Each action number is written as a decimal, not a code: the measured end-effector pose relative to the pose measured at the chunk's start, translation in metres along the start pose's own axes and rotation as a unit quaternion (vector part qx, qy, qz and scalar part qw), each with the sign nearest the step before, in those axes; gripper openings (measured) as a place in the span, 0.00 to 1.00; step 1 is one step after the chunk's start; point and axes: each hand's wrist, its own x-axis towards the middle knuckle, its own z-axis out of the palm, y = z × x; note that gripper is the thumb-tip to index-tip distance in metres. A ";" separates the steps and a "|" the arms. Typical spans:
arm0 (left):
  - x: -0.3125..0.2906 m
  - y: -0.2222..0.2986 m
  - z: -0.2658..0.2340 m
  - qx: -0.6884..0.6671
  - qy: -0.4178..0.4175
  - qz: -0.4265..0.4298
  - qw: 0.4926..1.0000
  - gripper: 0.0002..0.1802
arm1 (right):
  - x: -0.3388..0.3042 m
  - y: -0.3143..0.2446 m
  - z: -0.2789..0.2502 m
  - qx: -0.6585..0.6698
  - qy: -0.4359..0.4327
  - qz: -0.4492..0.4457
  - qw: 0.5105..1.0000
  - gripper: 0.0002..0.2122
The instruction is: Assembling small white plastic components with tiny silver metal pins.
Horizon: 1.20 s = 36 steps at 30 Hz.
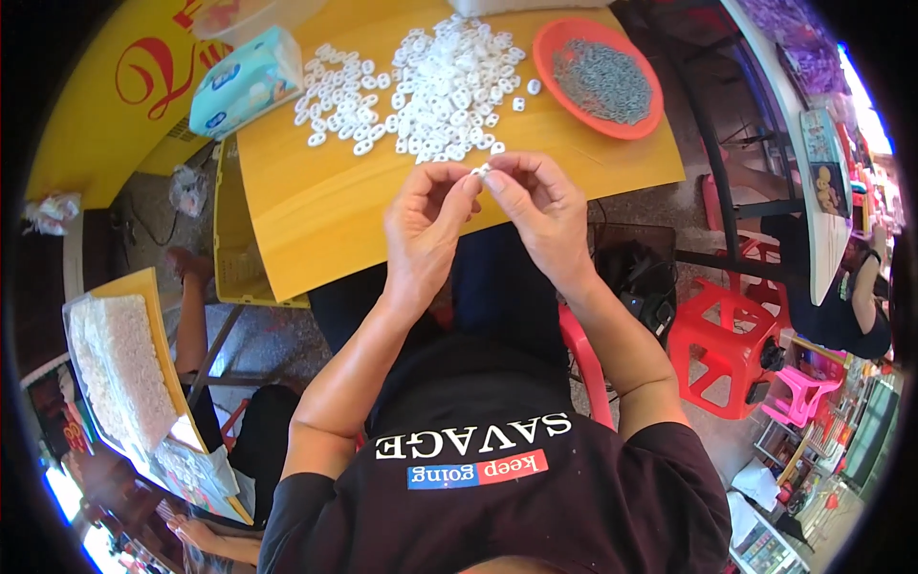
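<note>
My left hand (427, 220) and my right hand (541, 216) meet over the near edge of the yellow table (316, 206). Between their thumbs and forefingers they pinch a small white plastic piece (480, 171); the fingertips cover most of it. Just beyond the hands lies a large heap of white two-holed plastic pieces (449, 91). A smaller spread of the same pieces (339, 100) is to its left. At the far right, an orange-red bowl (651, 117) holds many thin grey metal parts (604, 81), too small to name.
A tissue pack (247, 81) lies at the table's far left, near a clear container (253, 14). A yellow crate (234, 239) stands below the left edge. Red stools (722, 344) are on the right. Other people sit nearby on both sides, one by a board of pale pieces (120, 368).
</note>
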 end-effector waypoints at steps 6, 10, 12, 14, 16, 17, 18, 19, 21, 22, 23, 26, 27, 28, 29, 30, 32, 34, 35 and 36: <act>0.001 0.001 0.003 -0.017 -0.040 -0.050 0.998 0.08 | 0.006 -0.018 -0.016 -0.205 -0.041 -0.111 0.971 0.04; 0.006 -0.005 0.005 -0.057 -0.060 -0.088 0.993 0.09 | 0.009 -0.014 -0.024 -0.306 -0.018 -0.242 0.921 0.07; 0.006 -0.007 0.010 -0.078 -0.061 -0.093 0.991 0.08 | 0.015 -0.010 -0.030 -0.334 -0.015 -0.303 0.893 0.08; 0.008 -0.003 0.016 -0.126 -0.055 -0.124 0.983 0.07 | 0.020 -0.008 -0.037 -0.370 -0.018 -0.386 0.845 0.10; 0.011 0.000 0.019 -0.142 -0.058 -0.131 0.979 0.07 | 0.025 -0.010 -0.040 -0.359 -0.027 -0.383 0.851 0.10; 0.012 0.001 0.021 -0.138 -0.053 -0.140 0.979 0.07 | 0.027 -0.011 -0.041 -0.347 -0.036 -0.380 0.857 0.10; 0.014 0.002 0.022 -0.134 -0.047 -0.149 0.979 0.07 | 0.030 -0.011 -0.043 -0.347 -0.037 -0.380 0.857 0.10; 0.015 0.003 0.023 -0.135 -0.046 -0.148 0.979 0.07 | 0.033 -0.012 -0.044 -0.329 -0.056 -0.363 0.870 0.10; 0.019 0.003 0.023 -0.139 -0.054 -0.140 0.979 0.08 | 0.037 -0.015 -0.046 -0.311 -0.076 -0.346 0.882 0.10; 0.021 0.003 0.023 -0.140 -0.053 -0.140 0.979 0.08 | 0.039 -0.019 -0.046 -0.300 -0.096 -0.302 0.900 0.10; 0.022 0.002 0.022 -0.116 -0.065 -0.112 0.985 0.08 | 0.041 -0.022 -0.046 -0.289 -0.115 -0.258 0.915 0.11; 0.025 0.005 0.023 -0.074 -0.075 -0.067 0.992 0.09 | 0.045 -0.029 -0.047 -0.259 -0.127 -0.180 0.940 0.10; 0.026 0.006 0.023 -0.055 -0.074 -0.049 0.995 0.09 | 0.047 -0.030 -0.048 -0.259 -0.128 -0.177 0.941 0.10; 0.027 0.007 0.022 -0.055 -0.073 -0.050 0.995 0.09 | 0.047 -0.032 -0.048 -0.260 -0.130 -0.178 0.940 0.10; 0.028 0.008 0.020 -0.072 -0.084 -0.063 0.992 0.09 | 0.047 -0.033 -0.047 -0.261 -0.132 -0.178 0.940 0.10; 0.028 0.010 0.017 -0.090 -0.094 -0.077 0.988 0.09 | 0.047 -0.034 -0.048 -0.260 -0.132 -0.177 0.940 0.10; 0.031 0.015 0.017 -0.136 -0.088 -0.133 0.978 0.08 | 0.050 -0.034 -0.049 -0.289 -0.140 -0.233 0.918 0.10; 0.033 0.015 0.014 -0.181 -0.081 -0.187 0.962 0.08 | 0.052 -0.034 -0.049 -0.292 -0.148 -0.250 0.912 0.10; 0.034 0.013 0.012 -0.216 -0.089 -0.211 0.949 0.07 | 0.052 -0.033 -0.049 -0.293 -0.155 -0.268 0.905 0.10; 0.035 0.011 0.010 -0.250 -0.096 -0.234 0.934 0.07 | 0.052 -0.032 -0.048 -0.292 -0.156 -0.266 0.905 0.10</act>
